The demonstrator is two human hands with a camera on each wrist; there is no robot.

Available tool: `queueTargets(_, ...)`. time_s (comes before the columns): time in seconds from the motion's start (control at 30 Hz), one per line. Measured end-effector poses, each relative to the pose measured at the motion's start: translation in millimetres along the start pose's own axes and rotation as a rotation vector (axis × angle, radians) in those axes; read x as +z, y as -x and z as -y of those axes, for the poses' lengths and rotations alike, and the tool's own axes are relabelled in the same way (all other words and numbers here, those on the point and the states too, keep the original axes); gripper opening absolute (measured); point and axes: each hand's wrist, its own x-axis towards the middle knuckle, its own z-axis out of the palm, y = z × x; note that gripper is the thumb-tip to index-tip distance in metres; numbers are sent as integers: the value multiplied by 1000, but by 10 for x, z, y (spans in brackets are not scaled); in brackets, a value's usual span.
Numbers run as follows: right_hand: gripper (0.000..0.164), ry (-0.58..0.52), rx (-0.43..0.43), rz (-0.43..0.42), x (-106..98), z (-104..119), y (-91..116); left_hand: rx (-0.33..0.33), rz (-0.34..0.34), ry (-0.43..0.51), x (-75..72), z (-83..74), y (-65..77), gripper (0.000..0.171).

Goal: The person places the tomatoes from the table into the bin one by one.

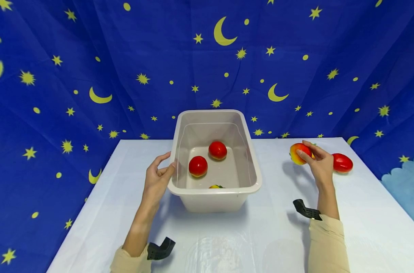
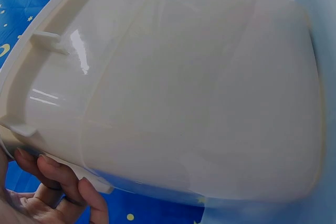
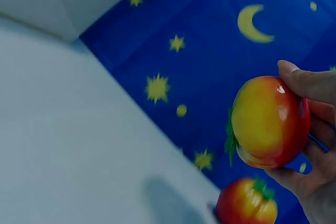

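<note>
My right hand (image 1: 317, 163) holds a red and yellow toy tomato (image 1: 298, 153) above the table's right side. In the right wrist view, thumb and fingers curl round that tomato (image 3: 270, 121), its green leaves facing left. At the left of a light grey plastic bin (image 1: 215, 201), my left hand (image 1: 157, 178) grips the rim, thumb on top. Below, the left wrist view shows curled fingers (image 2: 63, 179) under the rim, against the outer wall (image 2: 184, 87). Inside the bin lie two red tomatoes (image 1: 198, 166) and a third, mostly hidden behind the front wall.
A red tomato (image 1: 342, 163) lies on the white table (image 1: 261, 235) right of my right hand. Another tomato (image 3: 247, 203), with green leaves, rests near the table edge, mostly hidden by the hand in the head view. A blue star-patterned cloth (image 1: 179, 57) hangs behind.
</note>
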Motion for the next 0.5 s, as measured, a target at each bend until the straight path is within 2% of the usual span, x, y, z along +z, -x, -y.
queueTargets(0.1, 49, -62, -41, 29, 62, 147, 30, -1, -2, 1, -5, 5, -2, 44)
queueTargets(0.3, 45, -103, -108, 70, 159, 425, 128, -8, -2, 4, -6, 12, -6, 44)
queueTargets(0.5, 41, -240, -258, 132, 354, 704, 293, -3, -3, 5, -9, 15, -7, 45)
